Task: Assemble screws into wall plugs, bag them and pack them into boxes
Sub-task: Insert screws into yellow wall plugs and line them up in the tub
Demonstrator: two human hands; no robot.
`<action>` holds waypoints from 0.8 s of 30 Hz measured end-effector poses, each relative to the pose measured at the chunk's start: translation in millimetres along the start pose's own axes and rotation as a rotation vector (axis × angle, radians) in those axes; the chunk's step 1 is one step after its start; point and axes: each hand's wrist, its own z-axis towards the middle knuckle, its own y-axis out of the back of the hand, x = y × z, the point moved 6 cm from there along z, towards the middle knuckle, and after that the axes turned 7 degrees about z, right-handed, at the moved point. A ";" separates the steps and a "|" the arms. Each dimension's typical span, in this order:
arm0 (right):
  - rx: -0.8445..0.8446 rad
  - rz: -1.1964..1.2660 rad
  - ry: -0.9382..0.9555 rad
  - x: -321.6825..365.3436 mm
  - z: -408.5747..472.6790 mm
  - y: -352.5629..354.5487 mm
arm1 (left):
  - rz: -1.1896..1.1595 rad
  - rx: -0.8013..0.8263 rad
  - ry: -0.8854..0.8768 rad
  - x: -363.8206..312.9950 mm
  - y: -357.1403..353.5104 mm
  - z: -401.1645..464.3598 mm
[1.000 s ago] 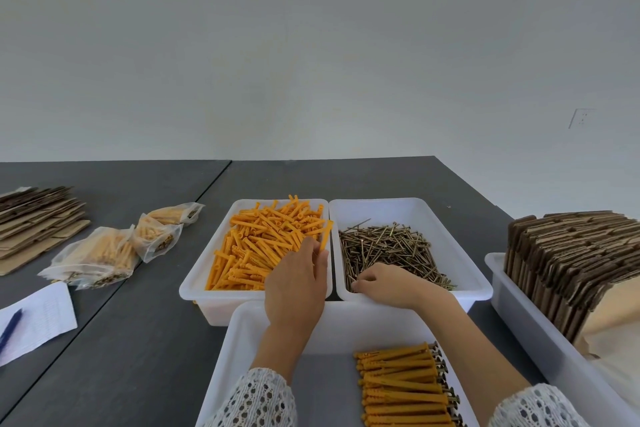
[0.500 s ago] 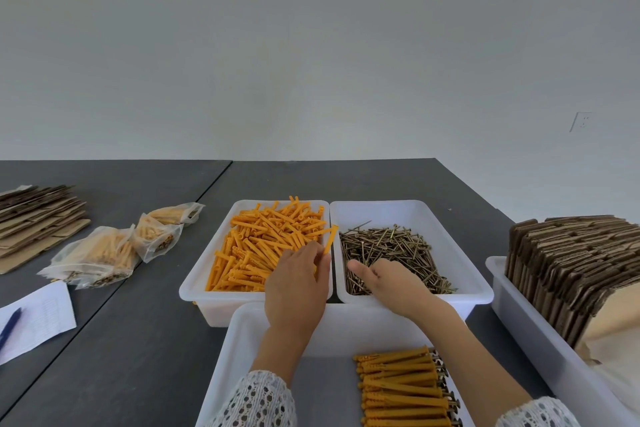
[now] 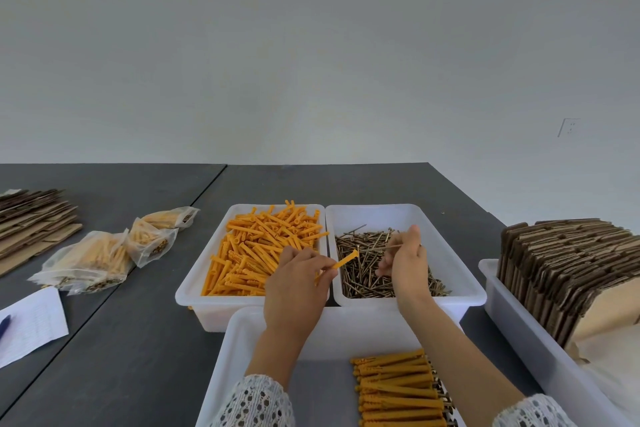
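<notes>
My left hand pinches one orange wall plug, its open end pointing right over the gap between two white bins. My right hand pinches a single screw above the screw pile, tip pointing left toward the plug. The left bin holds loose orange plugs; the right bin holds brass screws. A nearer white tray holds a row of assembled plugs with screws.
Several filled clear bags lie on the dark table at left, beyond a paper sheet with a pen. Flat cardboard is stacked far left. A white tray at right holds folded cardboard boxes.
My left hand lifted a plug out of the orange pile and turned it rightward. My right hand rose from the screw pile holding one screw.
</notes>
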 end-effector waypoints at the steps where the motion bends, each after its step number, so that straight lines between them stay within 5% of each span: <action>1: -0.004 0.070 -0.058 -1.8 1.1 2.8 | -0.006 0.010 -0.001 -0.1 -0.6 0.2; 13: 0.067 0.054 0.026 7.9 -3.0 -6.4 | -0.007 0.065 -0.022 -1.6 -5.3 2.5; 20: 0.380 -0.073 0.063 4.6 -11.4 -31.1 | -0.034 0.046 -0.049 -2.0 -3.9 3.0; 24: 0.235 -0.049 0.083 9.9 -3.5 -18.4 | -0.188 0.105 -0.031 -9.9 -2.5 7.1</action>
